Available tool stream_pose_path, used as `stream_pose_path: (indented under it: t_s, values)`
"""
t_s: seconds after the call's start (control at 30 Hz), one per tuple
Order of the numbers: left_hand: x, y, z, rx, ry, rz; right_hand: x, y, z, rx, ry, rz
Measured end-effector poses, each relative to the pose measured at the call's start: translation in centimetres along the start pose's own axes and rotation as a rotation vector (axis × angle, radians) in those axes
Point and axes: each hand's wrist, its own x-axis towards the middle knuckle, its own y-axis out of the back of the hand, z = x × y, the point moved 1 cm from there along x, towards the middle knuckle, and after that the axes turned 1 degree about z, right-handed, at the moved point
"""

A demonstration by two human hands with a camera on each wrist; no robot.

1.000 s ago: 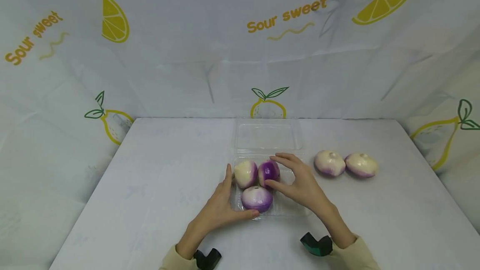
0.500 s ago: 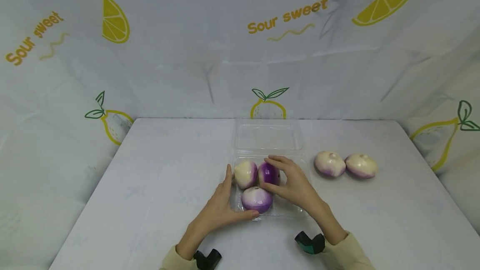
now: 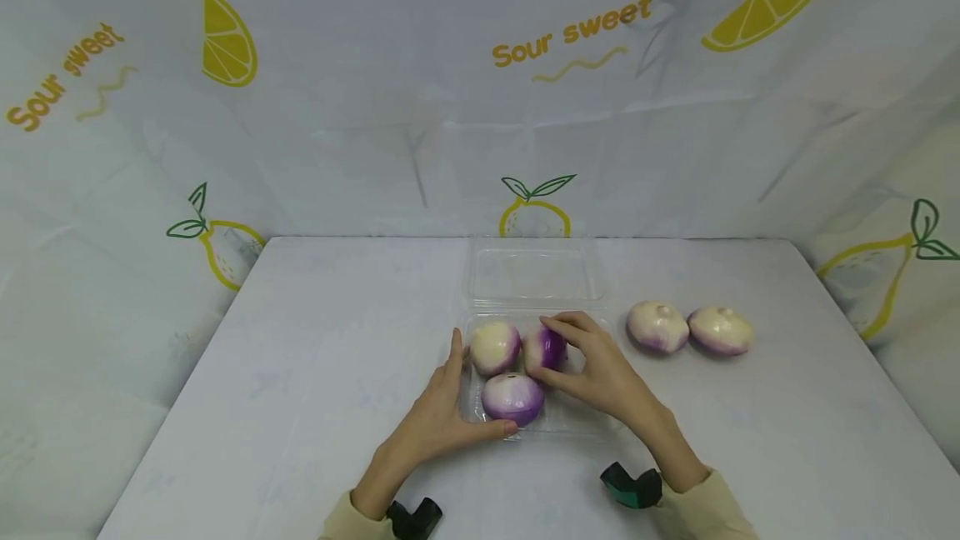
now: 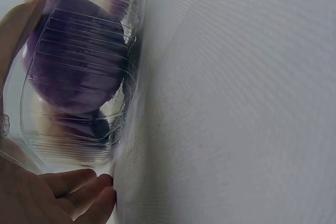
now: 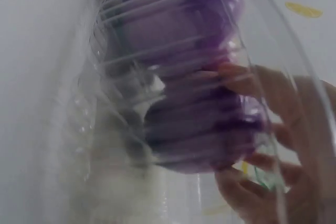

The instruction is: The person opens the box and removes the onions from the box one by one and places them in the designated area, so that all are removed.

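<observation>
Three purple-and-white onions sit in the base of a clear plastic clamshell container [image 3: 581, 422]. My right hand [image 3: 600, 365] grips the right-hand onion [image 3: 553, 347] between thumb and fingers; in the right wrist view this onion [image 5: 205, 127] shows through the ribbed wall. My left hand [image 3: 435, 415] holds the container's front left corner, thumb along the front rim and fingers at the left side. Beside the gripped onion lies a paler onion [image 3: 493, 348]. The front onion [image 3: 513, 398] rests close to my left thumb; the left wrist view shows an onion [image 4: 79, 53] behind the plastic.
The container's clear lid [image 3: 536, 272] lies folded back toward the rear edge of the white table [image 3: 300, 373]. To the right, a round onion [image 3: 657, 327] and another onion [image 3: 722, 331] lie side by side. A lemon-printed cloth [image 3: 375, 107] hangs behind.
My right hand first shifts slightly left onto the right-hand onion, then back right. That onion has turned and moved a little right. The left hand stays at the container's corner.
</observation>
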Motion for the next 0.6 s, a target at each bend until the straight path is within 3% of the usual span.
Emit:
stream_pose_path:
  t_s: [0.3,0.6]
  values:
    - [-0.1,0.0,0.1,0.003,0.024,0.001,-0.9,1.5,0.4,-0.018,-0.019,-0.059]
    - [0.1,-0.1,-0.1,-0.006,0.001,0.005,-1.4,2.6,0.3,-0.037,-0.071,-0.105]
